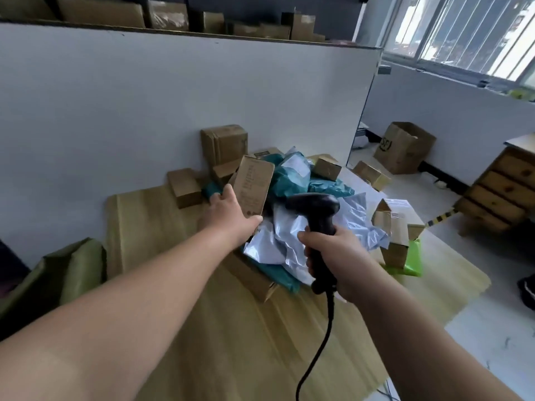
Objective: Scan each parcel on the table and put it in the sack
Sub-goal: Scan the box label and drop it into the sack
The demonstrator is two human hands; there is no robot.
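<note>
We are gripping the black corded handheld scanner [314, 215] in our right hand [333, 256], fingers wrapped round its handle. Our left hand [228, 215] is holding a flat brown cardboard parcel [252, 186] upright, fingers closed on its lower edge, above the parcel pile on the pale wooden table [202, 328]. The green woven sack [66, 273] is sitting at the table's left.

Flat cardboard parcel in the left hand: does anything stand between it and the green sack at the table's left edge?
Nothing visible does. The flat cardboard parcel is lifted above the pile, and only bare table lies between it and the green sack.
</note>
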